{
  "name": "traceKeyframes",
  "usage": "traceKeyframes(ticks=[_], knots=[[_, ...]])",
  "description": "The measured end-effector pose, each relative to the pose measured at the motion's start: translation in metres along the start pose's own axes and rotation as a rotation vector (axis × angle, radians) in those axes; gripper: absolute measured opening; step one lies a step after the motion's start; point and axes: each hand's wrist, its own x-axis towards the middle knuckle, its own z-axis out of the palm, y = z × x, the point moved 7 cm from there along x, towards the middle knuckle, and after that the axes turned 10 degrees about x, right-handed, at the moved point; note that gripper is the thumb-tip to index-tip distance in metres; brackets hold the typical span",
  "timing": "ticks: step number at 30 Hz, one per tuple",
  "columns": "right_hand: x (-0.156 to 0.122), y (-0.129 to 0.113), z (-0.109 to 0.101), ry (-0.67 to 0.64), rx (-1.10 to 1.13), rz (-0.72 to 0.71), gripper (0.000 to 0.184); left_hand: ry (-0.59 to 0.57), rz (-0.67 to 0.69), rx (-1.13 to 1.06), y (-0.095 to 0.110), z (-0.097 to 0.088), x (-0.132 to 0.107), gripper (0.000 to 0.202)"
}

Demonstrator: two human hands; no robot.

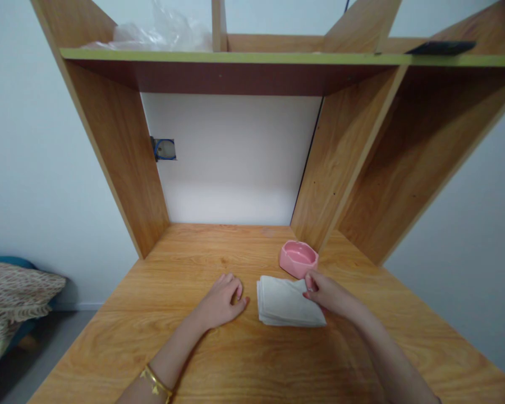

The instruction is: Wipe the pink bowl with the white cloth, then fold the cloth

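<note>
On the wooden desk lies a folded white cloth (286, 303), several layers thick, its layered edge toward the left. My right hand (326, 292) pinches its upper right part between thumb and fingers. Just behind that hand stands a pink ashtray-like bowl (298, 257) with an angular rim; its inside looks bare. My left hand (224, 300) rests on the desk to the left of the cloth, apart from it. Its fingers are loosely bent, the thumb stands away from them, and it holds nothing. A gold bracelet (154, 381) circles the left wrist.
The desk top (185, 252) runs back to a white panel between wooden uprights. Overhead, a shelf (252, 56) carries clear plastic wrapping (164, 33) and a dark flat object (441, 47). A socket box (165, 149) is set in the panel. A patterned fabric (17, 292) hangs at far left.
</note>
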Motion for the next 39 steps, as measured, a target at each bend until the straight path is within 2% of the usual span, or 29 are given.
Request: traceKeyframes(ticks=[5, 9, 20, 25, 29, 32, 36, 39], knots=[[-0.01, 0.03, -0.029, 0.088, -0.088, 0.071, 0.022, -0.022, -0.029, -0.026, -0.003, 0.007, 0.001, 0.02], [-0.01, 0.041, -0.042, 0.142, -0.153, 0.12, 0.022, -0.032, -0.053, -0.062, -0.005, 0.007, 0.001, 0.023], [-0.005, 0.048, -0.035, 0.156, -0.302, 0.151, 0.015, -0.032, -0.076, -0.078, -0.011, 0.013, 0.001, 0.027], [-0.008, 0.042, -0.036, 0.204, -0.383, 0.19, 0.008, -0.013, -0.077, -0.079, -0.013, 0.016, 0.001, 0.027], [-0.012, 0.019, -0.041, 0.302, -0.429, 0.185, 0.008, 0.0, -0.092, -0.093, -0.016, 0.02, 0.002, 0.026], [-0.01, -0.02, -0.025, 0.277, -0.258, -0.034, 0.006, 0.002, -0.112, -0.104, -0.017, 0.02, 0.003, 0.026], [-0.013, -0.078, 0.026, 0.136, -0.063, -0.369, 0.012, -0.005, -0.11, -0.12, -0.015, 0.018, 0.003, 0.024], [-0.022, -0.104, 0.071, -0.002, -0.021, -0.528, 0.032, -0.007, -0.105, -0.139, -0.015, 0.018, 0.002, 0.023]])
